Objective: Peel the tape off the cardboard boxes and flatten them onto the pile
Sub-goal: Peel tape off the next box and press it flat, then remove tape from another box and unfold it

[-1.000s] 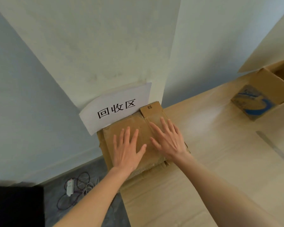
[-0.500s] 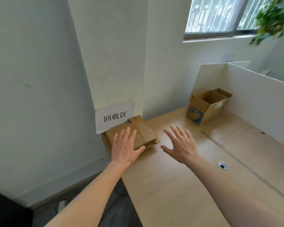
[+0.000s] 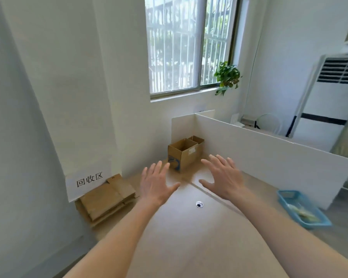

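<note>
A pile of flattened cardboard [image 3: 107, 198] lies at the desk's left corner, under a white paper sign [image 3: 88, 182] with black characters. An open-topped cardboard box [image 3: 184, 154] with a blue print and a scrap of tape on its side stands at the far end of the desk, against the white divider. My left hand [image 3: 156, 184] and my right hand [image 3: 223, 176] hover above the desk with fingers spread, both empty, just short of that box. The left hand's fingertips overlap the box's lower left corner in the view.
The wooden desk [image 3: 189, 237] has a cable hole [image 3: 199, 204] in its middle. A white divider [image 3: 269, 157] runs along its right side. A blue plastic basket [image 3: 303, 209] sits lower at the right. A window and a plant [image 3: 227, 77] are behind.
Both hands lifted off the flattened pile and moved right and forward toward the open box. The view rose and swung to the right.
</note>
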Demonstrator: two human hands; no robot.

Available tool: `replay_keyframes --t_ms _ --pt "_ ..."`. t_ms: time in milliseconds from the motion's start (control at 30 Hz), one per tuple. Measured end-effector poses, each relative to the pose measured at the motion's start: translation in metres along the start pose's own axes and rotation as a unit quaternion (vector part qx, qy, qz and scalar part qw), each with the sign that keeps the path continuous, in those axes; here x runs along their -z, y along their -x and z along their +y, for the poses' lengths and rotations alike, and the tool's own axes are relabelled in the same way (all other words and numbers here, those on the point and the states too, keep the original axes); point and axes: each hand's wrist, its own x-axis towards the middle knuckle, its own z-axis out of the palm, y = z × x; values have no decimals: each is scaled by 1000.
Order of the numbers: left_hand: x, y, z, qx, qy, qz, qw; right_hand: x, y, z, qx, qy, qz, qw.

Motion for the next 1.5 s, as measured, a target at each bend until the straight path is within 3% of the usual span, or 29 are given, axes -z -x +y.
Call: replay_keyframes --t_ms 333,600,800,1033,1500 --pt "-28 23 254 -28 38 18 999 35 126 233 -35 28 -27 999" --pt "-57 14 362 -24 31 13 999 36 147 353 -39 35 -29 998" --pt "-99 -34 379 6 21 -4 1000 -9 110 391 -20 28 -54 998" --pt "-161 -126 368 49 16 -24 998 -61 9 425 53 59 -87 993" --pt "-212 -267 305 132 -14 -11 991 -151 -192 439 112 -3 -66 992"
